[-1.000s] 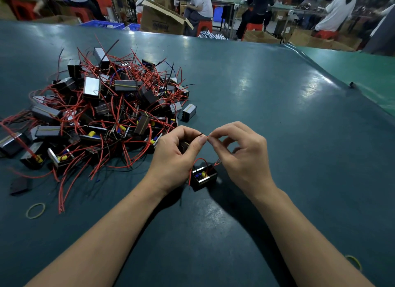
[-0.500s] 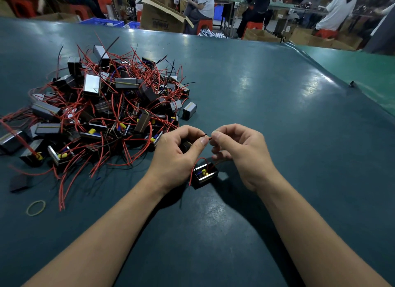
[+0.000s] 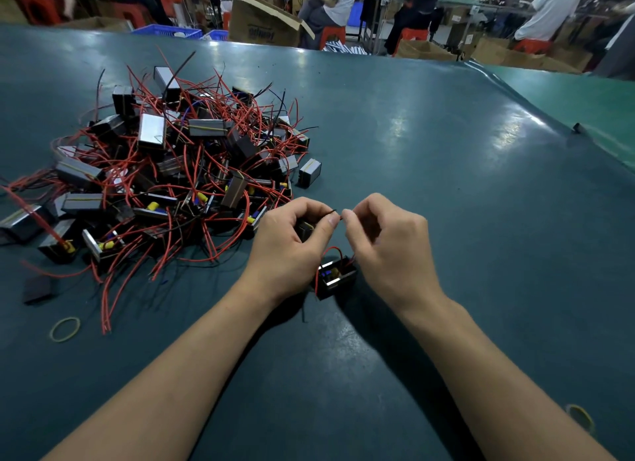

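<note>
A small open-topped black box (image 3: 335, 277) lies on the dark green table (image 3: 464, 192), just below and between the two hands; its inside shows blue and yellow parts, and a bright metal strip runs along its near rim; a red wire (image 3: 330, 249) loops up from it toward the fingers. The left hand (image 3: 287, 246) is curled, thumb and forefinger pinching the tip of a thin black wire (image 3: 329, 213), with a small dark part (image 3: 304, 230) tucked under its fingers; the right hand (image 3: 391, 251) is curled likewise, thumb and forefinger pinched on the red wire's end, which almost meets the black tip; to the left, a heap (image 3: 165, 172) of similar boxes tangled in red wires sits near; a tan rubber band (image 3: 64, 329) lies apart, nearer the person.
</note>
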Tool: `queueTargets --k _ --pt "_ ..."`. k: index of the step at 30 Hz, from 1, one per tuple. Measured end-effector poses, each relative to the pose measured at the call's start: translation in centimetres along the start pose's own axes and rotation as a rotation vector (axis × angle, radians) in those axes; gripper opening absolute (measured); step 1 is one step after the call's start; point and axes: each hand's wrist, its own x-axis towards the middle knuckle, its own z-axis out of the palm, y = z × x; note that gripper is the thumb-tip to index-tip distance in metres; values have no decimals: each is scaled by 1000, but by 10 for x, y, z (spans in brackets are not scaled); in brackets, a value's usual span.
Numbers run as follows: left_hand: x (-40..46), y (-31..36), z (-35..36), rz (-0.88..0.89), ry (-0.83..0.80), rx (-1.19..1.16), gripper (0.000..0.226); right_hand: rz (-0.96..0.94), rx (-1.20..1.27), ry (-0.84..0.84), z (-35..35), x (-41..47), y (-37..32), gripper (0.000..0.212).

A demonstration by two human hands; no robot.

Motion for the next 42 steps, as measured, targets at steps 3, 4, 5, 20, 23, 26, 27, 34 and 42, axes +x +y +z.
queueTargets --k 3,4,5,20,23,26,27,34,42 --pt "3 -2 -1 -51 32 -37 7 -131 41 -76 -11 7 10 10" --pt "3 -2 -1 -57 26 -42 7 -156 31 -81 -14 9 13 14" --pt "3 -1 -2 -59 14 -49 8 -184 10 -91 -15 9 16 19" --pt "-3 6 -2 67 -50 -38 4 414 483 -275 -17 13 2 38" --pt "-7 6 -1 164 -29 60 2 926 901 -348 -15 15 -6 33" --pt "-8 3 -2 236 13 162 2 996 932 -330 -15 15 -9 32" --pt "-8 3 -3 242 26 175 2 844 757 -272 -14 11 -9 34" --pt "-6 3 -3 85 59 74 3 -81 -58 -24 -7 -4 1 31" --pt "-4 4 -6 -48 -51 -95 8 -356 -39 -37 -17 3 17 8"
